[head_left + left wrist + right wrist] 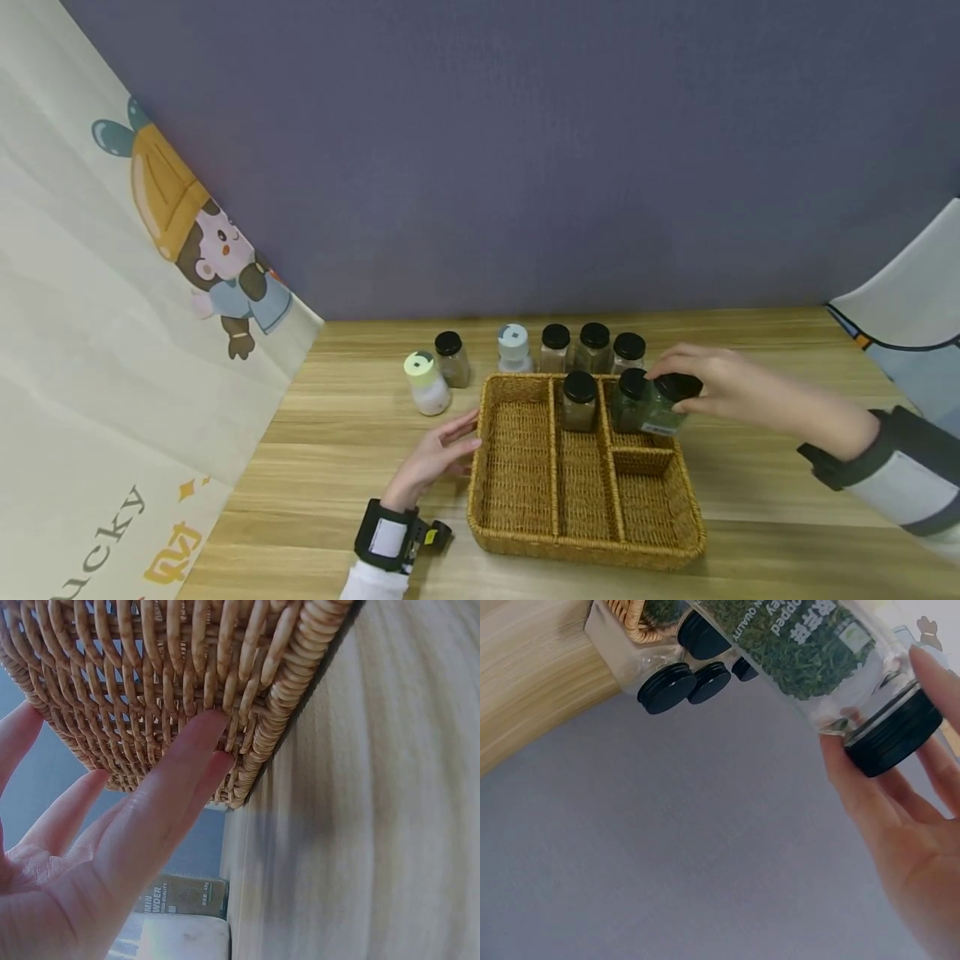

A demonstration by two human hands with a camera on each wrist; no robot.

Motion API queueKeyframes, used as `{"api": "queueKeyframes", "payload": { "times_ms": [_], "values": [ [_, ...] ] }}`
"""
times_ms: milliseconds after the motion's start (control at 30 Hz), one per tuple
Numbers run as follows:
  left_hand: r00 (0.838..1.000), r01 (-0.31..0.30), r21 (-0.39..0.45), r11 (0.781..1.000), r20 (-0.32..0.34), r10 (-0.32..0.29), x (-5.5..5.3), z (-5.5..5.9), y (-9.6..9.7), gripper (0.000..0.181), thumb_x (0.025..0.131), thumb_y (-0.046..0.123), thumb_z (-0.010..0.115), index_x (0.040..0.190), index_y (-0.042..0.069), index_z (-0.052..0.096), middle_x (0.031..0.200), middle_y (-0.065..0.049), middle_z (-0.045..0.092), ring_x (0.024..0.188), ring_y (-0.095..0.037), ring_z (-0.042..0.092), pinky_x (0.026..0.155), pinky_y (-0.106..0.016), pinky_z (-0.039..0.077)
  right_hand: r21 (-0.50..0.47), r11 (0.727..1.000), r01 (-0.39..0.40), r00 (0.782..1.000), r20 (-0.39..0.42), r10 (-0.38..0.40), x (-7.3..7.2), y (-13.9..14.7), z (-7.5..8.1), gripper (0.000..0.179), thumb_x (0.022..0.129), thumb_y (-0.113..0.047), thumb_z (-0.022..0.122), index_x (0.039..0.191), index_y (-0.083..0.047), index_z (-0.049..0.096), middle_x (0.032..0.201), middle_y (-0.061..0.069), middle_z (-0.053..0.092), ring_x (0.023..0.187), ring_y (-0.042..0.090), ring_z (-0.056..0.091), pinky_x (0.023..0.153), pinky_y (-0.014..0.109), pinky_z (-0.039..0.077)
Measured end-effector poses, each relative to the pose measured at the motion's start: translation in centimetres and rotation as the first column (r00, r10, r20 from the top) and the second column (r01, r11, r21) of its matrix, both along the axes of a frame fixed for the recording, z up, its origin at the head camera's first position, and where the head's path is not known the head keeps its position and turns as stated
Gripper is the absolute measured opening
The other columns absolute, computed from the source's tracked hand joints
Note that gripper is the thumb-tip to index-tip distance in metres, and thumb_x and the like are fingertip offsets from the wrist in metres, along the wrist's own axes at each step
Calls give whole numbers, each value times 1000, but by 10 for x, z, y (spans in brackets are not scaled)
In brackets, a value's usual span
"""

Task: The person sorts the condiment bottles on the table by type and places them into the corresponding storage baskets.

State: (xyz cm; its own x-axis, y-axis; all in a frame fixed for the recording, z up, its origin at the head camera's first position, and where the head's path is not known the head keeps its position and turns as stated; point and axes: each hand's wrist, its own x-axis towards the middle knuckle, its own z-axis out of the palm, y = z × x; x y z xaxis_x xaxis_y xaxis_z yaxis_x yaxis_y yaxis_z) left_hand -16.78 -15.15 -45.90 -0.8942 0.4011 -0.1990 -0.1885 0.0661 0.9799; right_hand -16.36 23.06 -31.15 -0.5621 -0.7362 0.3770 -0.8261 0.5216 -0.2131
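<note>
My right hand (pixel 708 379) pinches a clear jar of chopped green herbs (pixel 795 652) by its black lid. The jar leans over the back right compartment of a woven basket (pixel 517 467), its label reading partly "opped". Beside it in that compartment stands another black-lidded jar of green herbs (pixel 627 410). A black-lidded spice jar (pixel 579 408) stands at the back of the middle compartment. At the basket's left wall, my left hand (pixel 427 458) has its fingers spread and nearly straight; the fingertips (pixel 206 724) touch the weave in the left wrist view.
Behind the basket stand a white-capped bottle (pixel 514 348) and black-lidded jars (pixel 594 348) in a row. Left of them are a bottle with a pale green cap (pixel 429 390) and a black-lidded jar (pixel 453 365). A grey-blue panel (pixel 570 183) rises at the table's back edge.
</note>
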Motion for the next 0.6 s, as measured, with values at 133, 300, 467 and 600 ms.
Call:
{"api": "queueKeyframes", "payload": {
  "times_ms": [133,300,467,600],
  "values": [
    [1000,4,-4,1000,-1,-4,0,0,0,64,83,20,61,137,9,30,140,-20,27,112,-36,47,78,-41,51,22,1000,3,999,33,-4,2,-3,-1,47,58,-3,77,102,-5,59,97,13,57,69,16,58,51,21,50],
    [1000,7,-9,1000,1,-7,0,-1,0,64,83,21,61,137,10,30,141,-20,26,111,-36,47,78,-41,51,36,999,1,999,46,-3,3,-5,-4,46,60,-2,77,102,-5,59,97,13,56,63,9,55,48,18,47],
    [1000,1,1,1000,0,-1,0,1,1,65,82,22,62,137,9,30,140,-20,27,111,-35,48,77,-41,52,49,999,6,998,56,-9,3,-7,-9,45,61,-1,76,102,-5,59,99,15,56,68,16,58,50,20,48],
    [1000,-2,0,1000,-2,2,0,2,1,65,82,22,62,137,8,30,140,-21,27,110,-35,48,77,-41,52,61,998,11,998,58,-14,3,-8,-13,44,61,-1,76,102,-5,59,101,18,56,78,27,60,59,28,53]
  ]
}}
